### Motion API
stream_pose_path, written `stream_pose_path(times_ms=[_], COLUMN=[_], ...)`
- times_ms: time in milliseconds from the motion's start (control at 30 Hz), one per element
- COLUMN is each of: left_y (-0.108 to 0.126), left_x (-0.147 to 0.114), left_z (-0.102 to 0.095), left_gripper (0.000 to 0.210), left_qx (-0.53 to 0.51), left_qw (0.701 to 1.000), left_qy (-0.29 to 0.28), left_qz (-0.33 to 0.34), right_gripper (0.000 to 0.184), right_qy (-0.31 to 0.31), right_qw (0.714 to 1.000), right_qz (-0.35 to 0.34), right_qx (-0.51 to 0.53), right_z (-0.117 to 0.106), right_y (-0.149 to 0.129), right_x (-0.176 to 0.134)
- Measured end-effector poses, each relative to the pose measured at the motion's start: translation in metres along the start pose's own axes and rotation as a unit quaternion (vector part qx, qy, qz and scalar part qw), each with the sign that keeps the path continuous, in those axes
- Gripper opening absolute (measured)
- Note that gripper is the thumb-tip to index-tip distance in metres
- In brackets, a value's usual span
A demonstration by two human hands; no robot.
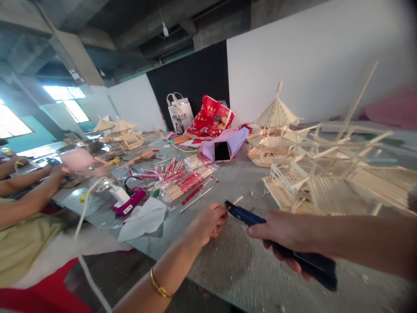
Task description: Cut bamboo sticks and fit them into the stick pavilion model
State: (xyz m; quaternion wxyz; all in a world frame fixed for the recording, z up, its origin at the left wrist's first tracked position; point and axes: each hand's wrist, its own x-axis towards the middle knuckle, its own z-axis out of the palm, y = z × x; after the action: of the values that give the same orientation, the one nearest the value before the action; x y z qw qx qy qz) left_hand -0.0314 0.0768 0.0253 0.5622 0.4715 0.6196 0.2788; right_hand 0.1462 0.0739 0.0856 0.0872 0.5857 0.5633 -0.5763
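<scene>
We clench our right hand (286,237) around the dark blue cutter (280,241), its tip meeting something unseen pinched in our left hand's (208,221) closed grip above the surface (228,265).

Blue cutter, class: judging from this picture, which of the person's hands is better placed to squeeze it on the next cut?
Probably the right. The right hand already grips the blue cutter by its handles, while the left hand is pinched at the cutter's tip, seemingly steadying something there.

Red bag (210,118): I see yellow characters, too blurred to read.
White bag (180,114): dark printed panel, illegible.
Chopstick wrappers (182,176): red print, unreadable.
</scene>
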Motion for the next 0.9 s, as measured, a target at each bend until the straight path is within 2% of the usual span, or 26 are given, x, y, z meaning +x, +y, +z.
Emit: stream_pose_path(times_ms=[133, 267, 400, 500, 567, 700, 800, 900], left_y=[0.0, -0.001, -0.001, -0.001, 0.0, 0.001, 0.001, 0.003], left_x=[-0.003, -0.004, -0.001, -0.001, -0.004, -0.013, -0.015, -0.011], left_z=[0.003, 0.005, 0.004, 0.005, 0.007, 0.015, 0.017, 0.013], left_gripper=[0.037, 0.042, 0.038, 0.035, 0.036, 0.033, 0.036, 0.042], left_qx=[-0.054, -0.048, 0.02, 0.121, 0.206, 0.354, 0.422, 0.463], left_qw=[0.999, 0.998, 0.999, 0.989, 0.97, 0.908, 0.873, 0.852], left_qy=[0.002, 0.02, 0.037, 0.064, 0.095, 0.151, 0.164, 0.159], left_qz=[0.004, 0.021, 0.031, 0.052, 0.091, 0.165, 0.182, 0.186], right_gripper=[0.026, 0.028, 0.036, 0.04, 0.042, 0.047, 0.046, 0.046], right_qy=[0.005, 0.027, 0.061, 0.057, 0.044, 0.015, 0.019, 0.014], right_qw=[1.0, 0.999, 0.997, 0.996, 0.997, 0.998, 0.998, 0.998], right_qz=[-0.026, -0.041, -0.03, -0.04, -0.04, -0.049, -0.058, -0.066], right_qx=[0.008, 0.002, -0.04, -0.049, -0.04, -0.022, -0.003, -0.001], right_z=[0.002, 0.007, 0.011, 0.011, 0.01, 0.008, 0.007, 0.007], right_y=[0.007, 0.013, 0.011, 0.01, 0.013, 0.023, 0.027, 0.029], right_x=[0.006, 0.015, 0.018, 0.017, 0.017, 0.018, 0.022, 0.025])
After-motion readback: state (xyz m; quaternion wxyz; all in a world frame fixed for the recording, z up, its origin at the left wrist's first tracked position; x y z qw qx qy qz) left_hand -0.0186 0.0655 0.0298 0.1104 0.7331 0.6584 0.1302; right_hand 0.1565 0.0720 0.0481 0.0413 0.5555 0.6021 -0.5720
